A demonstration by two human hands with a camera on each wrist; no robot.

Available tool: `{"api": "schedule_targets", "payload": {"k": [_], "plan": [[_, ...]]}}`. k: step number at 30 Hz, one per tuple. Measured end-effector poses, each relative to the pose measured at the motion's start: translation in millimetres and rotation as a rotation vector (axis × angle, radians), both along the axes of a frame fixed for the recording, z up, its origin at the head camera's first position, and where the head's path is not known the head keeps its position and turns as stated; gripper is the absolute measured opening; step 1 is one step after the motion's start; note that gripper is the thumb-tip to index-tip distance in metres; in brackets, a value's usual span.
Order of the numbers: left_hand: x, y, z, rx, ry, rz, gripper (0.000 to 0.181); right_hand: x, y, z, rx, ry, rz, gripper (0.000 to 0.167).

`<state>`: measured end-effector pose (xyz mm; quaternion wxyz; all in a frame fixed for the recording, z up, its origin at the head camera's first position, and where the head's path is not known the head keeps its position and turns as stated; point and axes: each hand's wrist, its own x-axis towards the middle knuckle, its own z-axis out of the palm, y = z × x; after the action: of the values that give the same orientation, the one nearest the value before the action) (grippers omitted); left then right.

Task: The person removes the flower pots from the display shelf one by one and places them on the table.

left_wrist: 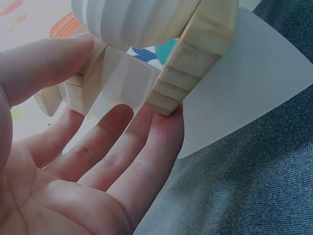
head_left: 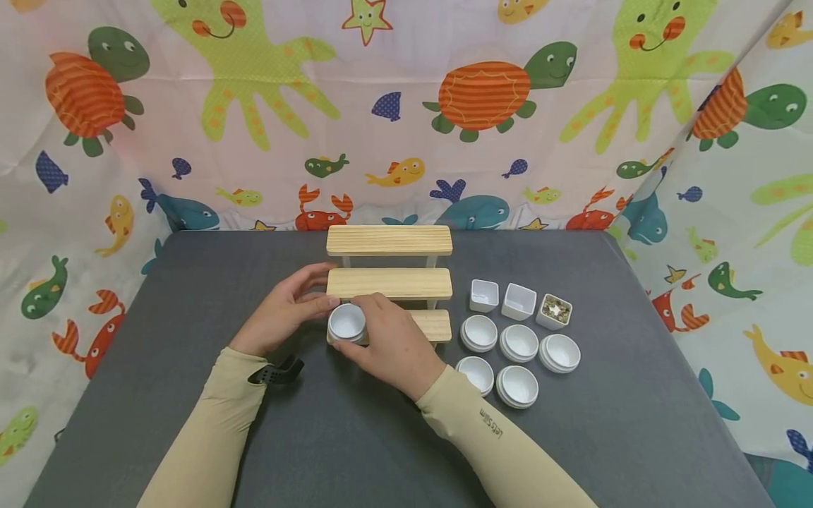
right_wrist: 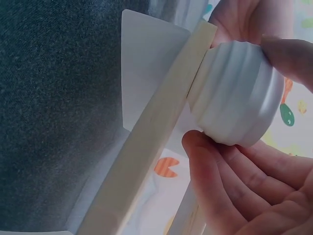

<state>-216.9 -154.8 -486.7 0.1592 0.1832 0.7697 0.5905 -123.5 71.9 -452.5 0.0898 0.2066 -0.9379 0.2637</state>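
A stack of small white round bowls (head_left: 346, 322) sits at the left end of the lowest board of a three-step wooden rack (head_left: 389, 283). My right hand (head_left: 396, 346) grips the stack, thumb on the near side and fingers on the far side. The ribbed walls of the stacked bowls show in the right wrist view. At the rack's left end is my left hand (head_left: 276, 314), its thumb close to the bowls. In the left wrist view, its fairly straight fingers touch the end of a wooden board (left_wrist: 188, 63) from below.
Right of the rack stand several more white round bowl stacks (head_left: 520, 343) and two white square cups (head_left: 519, 301). A third square cup (head_left: 554, 312) holds small gold-coloured pieces. The rack has translucent side panels (left_wrist: 239, 83). A patterned curtain (head_left: 394, 141) borders the grey table (head_left: 356, 451).
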Motion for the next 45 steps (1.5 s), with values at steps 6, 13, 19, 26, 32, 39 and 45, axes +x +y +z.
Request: {"api": "schedule_targets", "payload": {"k": [6, 13, 19, 26, 32, 39, 45], "plan": [[-0.6, 1.2, 0.6, -0.002, -0.003, 0.0, 0.073, 0.9, 1, 0.0, -0.004, -0.011, 0.002, 0.065], [-1.4, 1.5, 0.9, 0.011, -0.012, -0.003, 0.072, 3.6, 4, 4.4, 0.008, -0.016, 0.011, 0.068], [-0.3, 1.0, 2.2, -0.007, -0.017, 0.004, 0.073, 11.3, 12, 10.1, -0.015, -0.013, 0.008, 0.069], [-0.4, 1.4, 2.4, -0.014, -0.011, 0.007, 0.075, 25.1, 31, 14.2, -0.016, -0.03, -0.035, 0.06], [-1.2, 3.1, 2.1, -0.019, -0.015, 0.016, 0.075, 37.5, 59, 16.1, 0.003, 0.0, -0.093, 0.06], [-0.5, 3.9, 3.1, -0.025, -0.024, 0.016, 0.075, 53.8, 99, 20.3, 0.008, 0.031, -0.191, 0.063], [1.4, 4.2, 4.7, -0.03, -0.032, 0.021, 0.074, 68.5, 130, 21.4, 0.009, 0.032, -0.251, 0.063]]}}
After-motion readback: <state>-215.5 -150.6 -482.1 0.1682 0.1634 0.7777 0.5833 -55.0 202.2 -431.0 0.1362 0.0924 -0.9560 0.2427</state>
